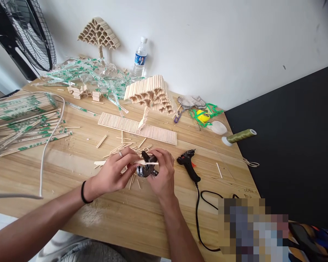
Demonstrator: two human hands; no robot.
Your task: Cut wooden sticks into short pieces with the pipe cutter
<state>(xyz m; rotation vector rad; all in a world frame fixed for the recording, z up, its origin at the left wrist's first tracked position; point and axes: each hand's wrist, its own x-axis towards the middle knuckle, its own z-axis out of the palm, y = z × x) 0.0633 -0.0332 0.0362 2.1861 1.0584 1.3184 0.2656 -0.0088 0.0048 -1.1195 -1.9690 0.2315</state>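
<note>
My left hand (115, 171) pinches a thin wooden stick (144, 163) that lies level across the jaws of a dark cutting tool (147, 168). My right hand (162, 171) is wrapped round that tool, gripping its handles. Both hands hover just above the wooden table (71, 203), over a scatter of short cut sticks (125, 147). A black hot glue gun (188, 163) lies just right of my right hand, its cord trailing toward me. Beyond the hands stands a stick-built tree (151, 96) on a flat stick mat (117, 123).
Wrapped chopstick bundles (22, 120) pile at the left, torn wrappers (93, 74) at the back. A second stick tree (98, 34) leans on the wall beside a water bottle (140, 56). A fan (30, 32) stands far left. An olive thread spool (239, 136) and white cable (53, 134) lie nearby.
</note>
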